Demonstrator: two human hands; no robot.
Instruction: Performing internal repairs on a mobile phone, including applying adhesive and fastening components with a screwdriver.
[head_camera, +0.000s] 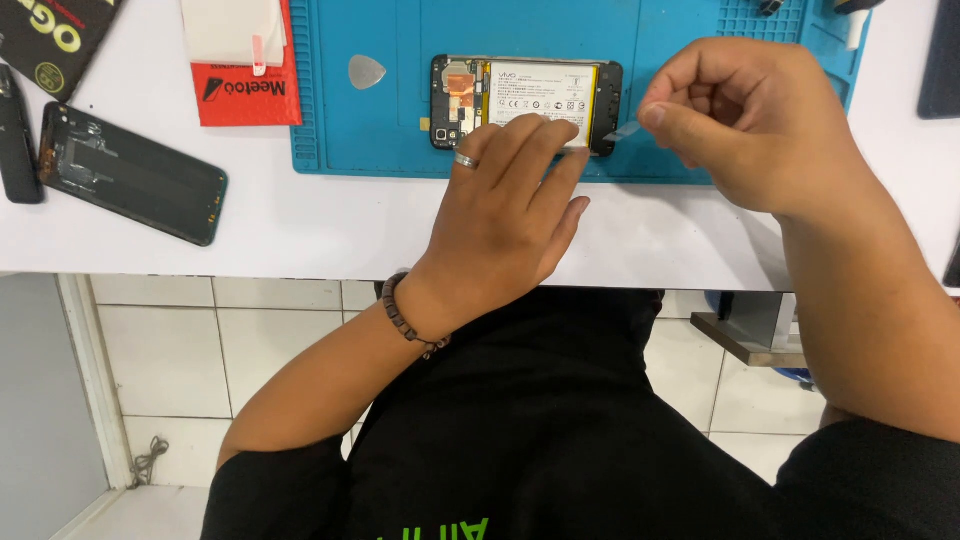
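Left hand (500, 215) flat on opened phone (527, 102) (blue mat (380, 140)), right hand (745, 120) pinching clear strip (624, 131) alongside.

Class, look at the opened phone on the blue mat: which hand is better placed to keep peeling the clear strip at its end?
Likely the right hand: it pinches the clear strip, while the left hand presses on the phone.

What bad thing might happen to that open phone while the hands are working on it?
The right hand pinches a thin clear strip at the end of the battery; it might snap if pulled hard. The left hand presses on the open phone, and too much force could bend the battery. The phone lies near the front edge of the blue mat, so it may slide.
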